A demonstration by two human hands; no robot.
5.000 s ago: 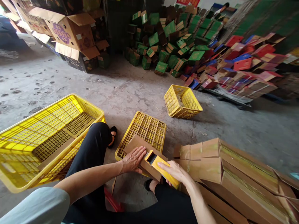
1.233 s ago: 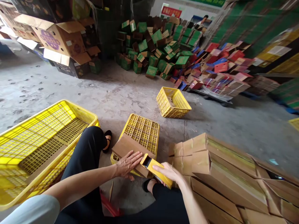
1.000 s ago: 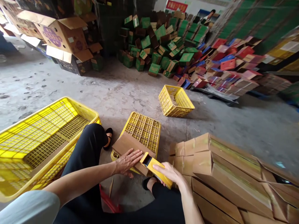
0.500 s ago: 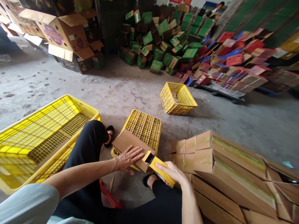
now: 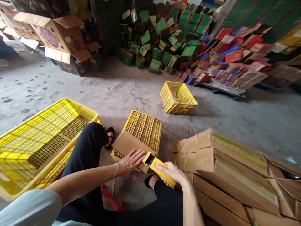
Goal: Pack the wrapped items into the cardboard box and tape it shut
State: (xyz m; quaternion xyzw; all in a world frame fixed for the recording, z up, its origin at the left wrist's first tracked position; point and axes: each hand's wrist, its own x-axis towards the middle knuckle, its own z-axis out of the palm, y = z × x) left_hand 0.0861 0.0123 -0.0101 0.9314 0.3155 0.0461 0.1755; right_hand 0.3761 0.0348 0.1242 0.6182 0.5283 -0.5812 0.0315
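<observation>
A flat piece of brown cardboard [image 5: 128, 141] lies slanted across the upturned yellow crate [image 5: 143, 127] in front of me. My left hand [image 5: 130, 163] rests on its near right part, fingers stretched out and palm down. In my right hand [image 5: 172, 174] is a yellow stapler-like tool [image 5: 161, 169], its fingers wrapped round the body. The tool's dark-windowed front end points at the cardboard's right end, close to my left fingertips. Whether the tool touches the cardboard I cannot tell.
At left stands a large yellow crate [image 5: 49, 144]; a smaller one [image 5: 178, 98] is ahead. Folded cardboard [image 5: 225, 175] is stacked at right. A red object [image 5: 111, 197] lies on the floor between my legs. Green boxes [image 5: 155, 65] and red boxes [image 5: 234, 56] are heaped behind.
The view has shifted slightly. Both hands, the cardboard and the yellow tool keep nearly the same places relative to one another.
</observation>
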